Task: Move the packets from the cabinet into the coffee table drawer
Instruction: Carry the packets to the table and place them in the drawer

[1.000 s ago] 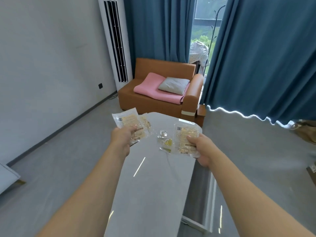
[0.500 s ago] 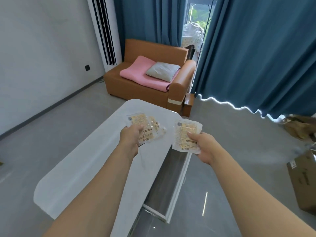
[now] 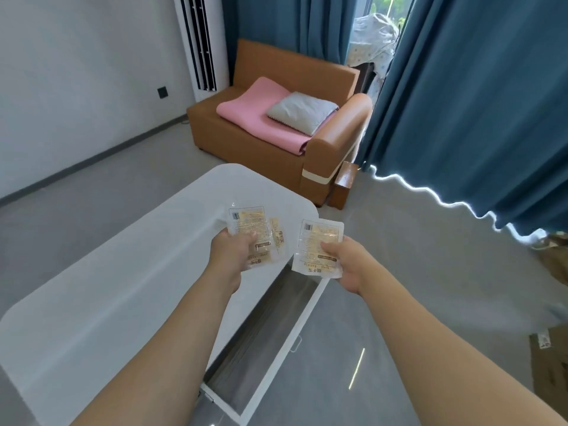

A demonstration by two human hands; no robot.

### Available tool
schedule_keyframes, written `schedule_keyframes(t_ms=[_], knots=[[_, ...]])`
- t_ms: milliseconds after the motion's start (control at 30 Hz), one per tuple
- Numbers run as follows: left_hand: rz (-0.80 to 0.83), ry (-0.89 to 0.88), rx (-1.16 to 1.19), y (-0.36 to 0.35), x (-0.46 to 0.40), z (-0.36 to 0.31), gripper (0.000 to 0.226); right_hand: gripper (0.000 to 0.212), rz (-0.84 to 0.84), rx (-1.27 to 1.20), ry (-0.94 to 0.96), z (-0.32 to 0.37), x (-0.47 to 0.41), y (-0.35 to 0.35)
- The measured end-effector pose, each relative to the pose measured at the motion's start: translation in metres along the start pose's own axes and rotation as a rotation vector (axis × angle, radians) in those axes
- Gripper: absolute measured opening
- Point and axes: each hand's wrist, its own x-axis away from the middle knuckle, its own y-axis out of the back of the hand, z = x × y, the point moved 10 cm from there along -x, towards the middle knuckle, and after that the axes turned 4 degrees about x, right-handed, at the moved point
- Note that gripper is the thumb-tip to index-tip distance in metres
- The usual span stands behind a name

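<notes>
1. The person stood at the long side of a white, glossy, rounded-corner coffee table [image 3: 101, 302], both bare forearms held out over it.
2. The left hand [image 3: 232, 250] gripped a small bunch of clear plastic packets with yellow-gold printed labels [image 3: 253, 233]. The thumb lay across the front label and the fingers were curled behind. At least two packets were fanned in this grip, with a second one showing at the right edge of the front one; the exact count could not be read.
3. This bunch was held in the air above the far right part of the tabletop, not touching it.
4. The right hand [image 3: 349, 262] pinched a single clear packet with the same yellow-gold label [image 3: 318, 247], thumb on the front near its right edge, fingers behind. The packet stood roughly upright with its label facing the person.
5. The single packet hung above the far end of the open drawer [image 3: 261, 342], clear of it. The two loads were near each other but apart.
6. The drawer was a white-fronted, grey-lined tray pulled out from the right side of the table. What showed of its grey floor had no packets on it.
7. Beyond the table stood a tan leather-look sofa [image 3: 270, 142] carrying a pink folded blanket [image 3: 246, 112] and a grey cushion [image 3: 301, 110].
8. Dark teal curtains [image 3: 476, 103] hung on the right, and a tall white floor-standing air conditioner [image 3: 199, 44] stood against the wall at the left of the sofa.
9. Brown cardboard boxes [image 3: 550, 364] sat on the grey floor at the right edge of view.
</notes>
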Motion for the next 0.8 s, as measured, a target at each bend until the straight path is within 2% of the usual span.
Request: schedule_keyframes(t_ms=[133,333,600,800], knots=[[-0.023,-0.033,-0.015,-0.028,-0.054,0.043,0.020,0.024,-0.014,0.169,0.026,-0.002,-0.079,0.019],[-0.059,-0.018,-0.113,-0.060,-0.141,0.178,0.019,0.028,0.025,0.478,0.005,-0.061,-0.234,0.049],[-0.012,-0.032,-0.212,-0.085,-0.265,0.402,0.026,0.031,0.102,0.786,0.062,-0.205,-0.437,0.059],[-0.079,0.059,-0.223,-0.056,-0.341,0.510,0.021,0.033,0.169,1.166,0.164,-0.275,-0.522,0.040]])
